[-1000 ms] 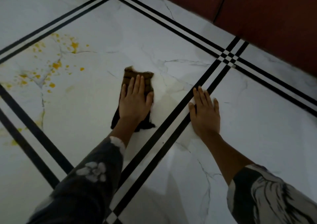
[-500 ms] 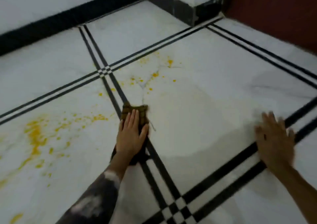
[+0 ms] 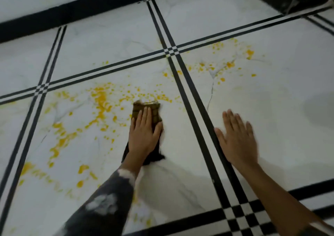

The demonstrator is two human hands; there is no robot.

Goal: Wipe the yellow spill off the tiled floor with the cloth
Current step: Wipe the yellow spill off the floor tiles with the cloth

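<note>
1. Presses the cloth (image 3: 146,110) flat onto the tiled floor (image 3: 271,120) with the left hand (image 3: 144,136): palm down, with straight fingers laid over it, not curled round it or pinching it.
2. Keeps the cloth, brown and folded, at the right-hand edge of the main yellow spill (image 3: 101,100), on the tile left of the double black line (image 3: 194,112), with its far end right at the nearest droplets.
3. Rests the right hand (image 3: 238,141) flat on the next tile, just past that line, open-palmed and holding nothing; probably for bracing.
4. Judged as done: only the strip of floor between the two hands and behind the cloth, seemingly free of yellow.
5. Judged as left: nearly everything. A thick streak and splashes to the left of the cloth, plus a trail of blots curving toward the dark patterned sleeve (image 3: 108,199).
6. Also left: a second scatter of droplets (image 3: 229,64) on the far right tile, well apart from the cloth, and specks around the crossing of black lines (image 3: 171,51).
7. Early stage by this reckoning, with many strokes leftward and forward to come, and likely a refold of the cloth once soiled.
</note>
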